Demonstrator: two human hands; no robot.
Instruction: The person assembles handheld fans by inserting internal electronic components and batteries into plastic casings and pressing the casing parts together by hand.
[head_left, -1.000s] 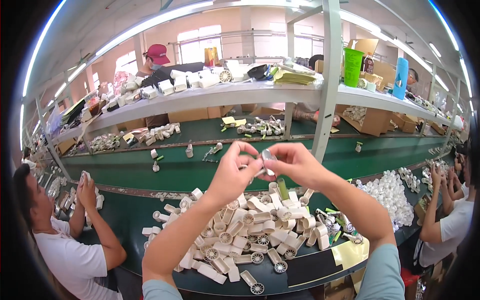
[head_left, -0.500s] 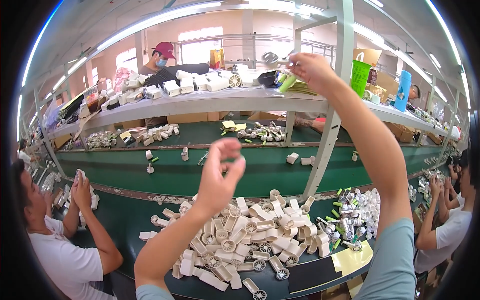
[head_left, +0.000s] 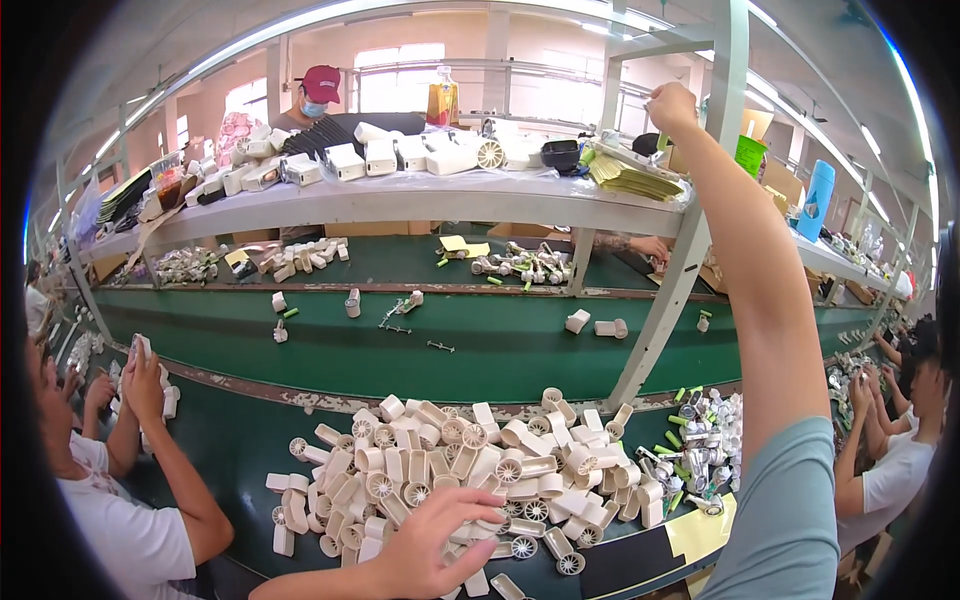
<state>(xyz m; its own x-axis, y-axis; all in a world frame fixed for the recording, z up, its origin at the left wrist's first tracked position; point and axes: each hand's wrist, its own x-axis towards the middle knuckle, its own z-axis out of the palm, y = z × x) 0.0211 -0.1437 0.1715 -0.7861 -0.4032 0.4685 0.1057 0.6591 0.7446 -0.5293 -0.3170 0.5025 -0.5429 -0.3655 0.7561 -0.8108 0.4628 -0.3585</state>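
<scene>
My left hand (head_left: 445,538) hovers over the near side of a big heap of cream plastic fan casings (head_left: 440,455), fingers spread and nothing in them. Each casing has a hollow handle and a round spoked grille. Up above the raised shelf (head_left: 400,205), beside the white upright post, my right hand (head_left: 674,106) is closed with its fingers curled in. What it grips, if anything, cannot be made out. Just below it on the shelf are a black round item (head_left: 647,145) and a stack of yellow sheets (head_left: 635,178).
Right of the heap lie small assemblies with green cylinders (head_left: 690,440) and yellow and black sheets (head_left: 700,532). A green conveyor belt (head_left: 480,350) runs behind, carrying scattered parts. A white post (head_left: 665,310) holds the shelf. Co-workers sit at left (head_left: 130,500) and right (head_left: 895,460).
My left hand has dropped from above the belt to the heap and spread. My right hand has moved right and slightly up; the shiny round part at its fingers no longer shows there.
</scene>
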